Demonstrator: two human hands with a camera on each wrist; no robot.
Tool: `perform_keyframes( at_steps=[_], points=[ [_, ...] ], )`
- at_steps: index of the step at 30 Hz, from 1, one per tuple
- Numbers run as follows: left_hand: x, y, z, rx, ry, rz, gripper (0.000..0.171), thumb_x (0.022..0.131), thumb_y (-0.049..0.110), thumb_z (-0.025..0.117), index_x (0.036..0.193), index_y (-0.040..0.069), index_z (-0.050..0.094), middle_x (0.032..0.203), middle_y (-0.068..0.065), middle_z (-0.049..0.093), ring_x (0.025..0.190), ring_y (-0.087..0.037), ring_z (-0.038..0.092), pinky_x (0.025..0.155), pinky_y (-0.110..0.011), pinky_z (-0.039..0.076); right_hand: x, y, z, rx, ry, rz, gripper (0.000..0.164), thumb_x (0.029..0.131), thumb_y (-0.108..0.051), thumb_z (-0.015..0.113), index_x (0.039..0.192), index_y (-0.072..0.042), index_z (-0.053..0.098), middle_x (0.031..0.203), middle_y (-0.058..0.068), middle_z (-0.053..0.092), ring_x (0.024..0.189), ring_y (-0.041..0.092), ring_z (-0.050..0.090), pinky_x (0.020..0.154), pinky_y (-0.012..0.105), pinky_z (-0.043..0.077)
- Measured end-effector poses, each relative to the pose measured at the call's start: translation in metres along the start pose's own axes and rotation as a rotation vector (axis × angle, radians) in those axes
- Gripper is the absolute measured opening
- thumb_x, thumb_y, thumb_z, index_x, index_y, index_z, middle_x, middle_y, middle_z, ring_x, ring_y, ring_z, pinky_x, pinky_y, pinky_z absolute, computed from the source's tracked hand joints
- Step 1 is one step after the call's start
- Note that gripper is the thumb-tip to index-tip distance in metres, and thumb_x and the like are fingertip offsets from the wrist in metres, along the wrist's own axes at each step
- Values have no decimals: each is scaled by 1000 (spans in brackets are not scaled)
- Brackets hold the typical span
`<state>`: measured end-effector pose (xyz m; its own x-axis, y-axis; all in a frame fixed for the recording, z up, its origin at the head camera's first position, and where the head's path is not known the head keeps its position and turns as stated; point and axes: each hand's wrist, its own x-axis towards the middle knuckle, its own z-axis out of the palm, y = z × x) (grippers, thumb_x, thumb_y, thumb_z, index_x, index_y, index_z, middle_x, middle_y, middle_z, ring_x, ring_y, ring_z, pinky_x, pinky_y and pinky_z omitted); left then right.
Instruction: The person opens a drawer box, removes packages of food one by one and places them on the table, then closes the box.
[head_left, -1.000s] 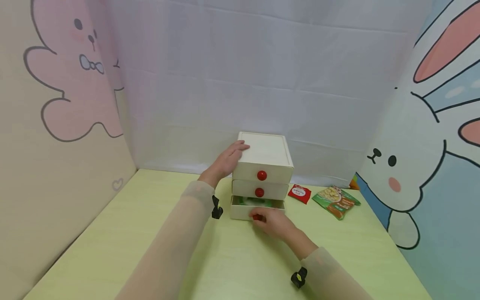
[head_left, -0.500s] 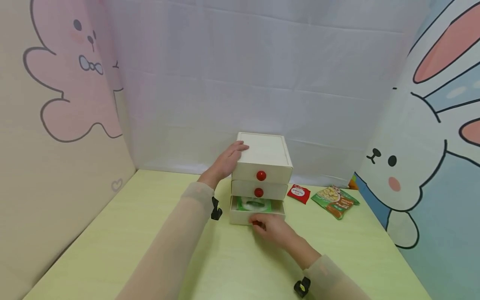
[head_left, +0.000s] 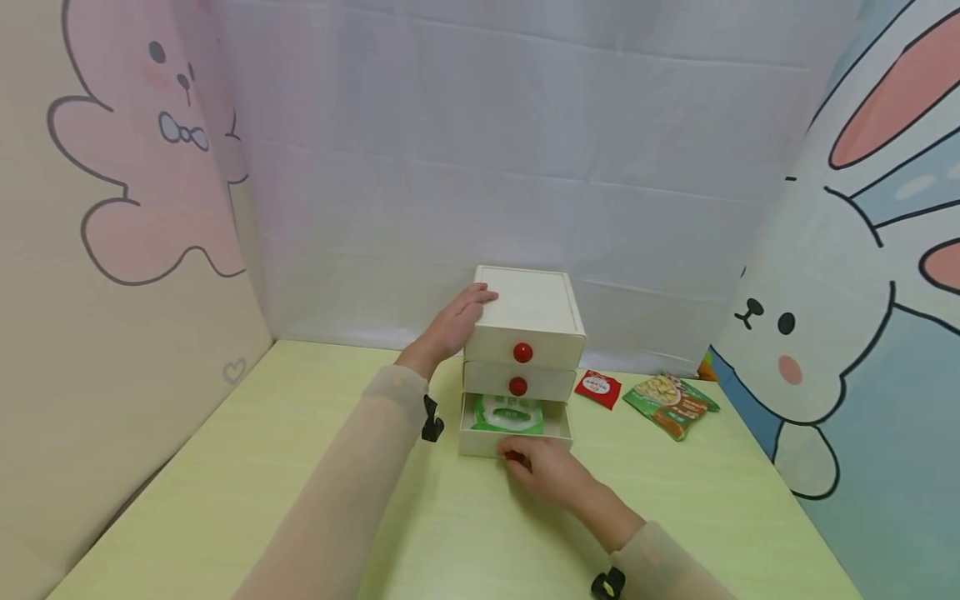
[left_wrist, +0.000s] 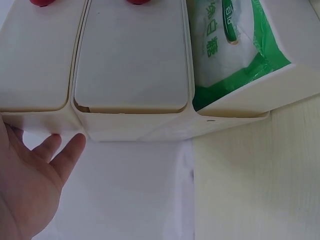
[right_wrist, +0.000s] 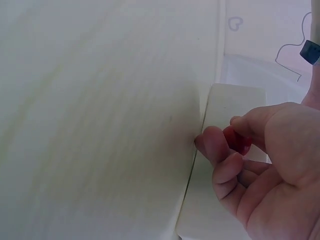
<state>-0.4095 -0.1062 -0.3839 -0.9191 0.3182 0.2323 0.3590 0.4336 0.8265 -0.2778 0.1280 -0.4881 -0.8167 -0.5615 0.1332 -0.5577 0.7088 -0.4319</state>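
A white three-drawer cabinet [head_left: 528, 300] stands at the back of the table. Its bottom drawer [head_left: 480, 442] is pulled out, and a green and white plastic packet [head_left: 510, 414] lies inside; the left wrist view shows the same packet [left_wrist: 230, 45] with printed characters. My left hand [head_left: 452, 321] rests against the cabinet's upper left side, its fingers extended over the top edge. With thumb and fingers my right hand [head_left: 551, 471] pinches the bottom drawer's red knob [right_wrist: 237, 141], which the right wrist view shows partly covered by the fingers. The upper two drawers are closed.
Right of the cabinet lie a small red packet [head_left: 598, 388] and a green and brown food packet [head_left: 671, 404] on the pale yellow-green table [head_left: 315, 400]. A white sheet [head_left: 390, 167] hangs close behind, and cartoon-printed walls flank both sides.
My right hand has drawn the bottom drawer further out toward me, exposing more of the green and white packet. The left hand has stayed against the cabinet.
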Motion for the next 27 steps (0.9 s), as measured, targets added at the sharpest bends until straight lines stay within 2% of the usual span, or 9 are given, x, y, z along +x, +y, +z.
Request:
perform_keyframes(
  at_steps=[6, 14, 21, 24, 27],
  points=[
    [0, -1, 0, -3, 0, 3, 59, 116, 36, 22, 167, 19, 48, 185, 6, 20, 173, -25, 13, 139, -56, 16, -2, -3, -3, 9, -10, -12, 18, 105, -6, 70, 120, -9, 79, 115, 5, 80, 97, 12, 67, 88, 36, 64],
    [0, -1, 1, -7, 0, 2, 59, 116, 35, 23, 167, 19, 48, 185, 6, 20, 173, -25, 13, 139, -56, 17, -4, -7, -7, -3, -34, 1, 18, 105, -7, 71, 121, -9, 78, 114, 4, 79, 95, 13, 65, 89, 37, 64],
    [-1, 0, 1, -11, -5, 0, 59, 116, 35, 23, 167, 19, 47, 185, 6, 20, 173, -26, 13, 139, -56, 17, -7, -8, -14, -51, -56, -50, 24, 105, -6, 69, 128, -9, 75, 115, 4, 79, 95, 12, 66, 90, 37, 64],
    [-2, 1, 1, -12, -5, -1, 59, 116, 36, 23, 167, 19, 47, 185, 6, 19, 173, -26, 12, 139, -57, 16, -7, -8, -19, -75, -65, -45, 31, 104, -6, 69, 135, -12, 72, 119, 4, 78, 100, 15, 68, 96, 43, 64],
    [-2, 0, 0, -19, -4, -4, 59, 116, 37, 23, 167, 20, 47, 185, 6, 19, 173, -25, 12, 139, -58, 16, -8, -6, -22, -49, -88, 0, 38, 105, -9, 69, 142, -13, 69, 130, 5, 76, 113, 21, 70, 106, 51, 60]
  ],
)
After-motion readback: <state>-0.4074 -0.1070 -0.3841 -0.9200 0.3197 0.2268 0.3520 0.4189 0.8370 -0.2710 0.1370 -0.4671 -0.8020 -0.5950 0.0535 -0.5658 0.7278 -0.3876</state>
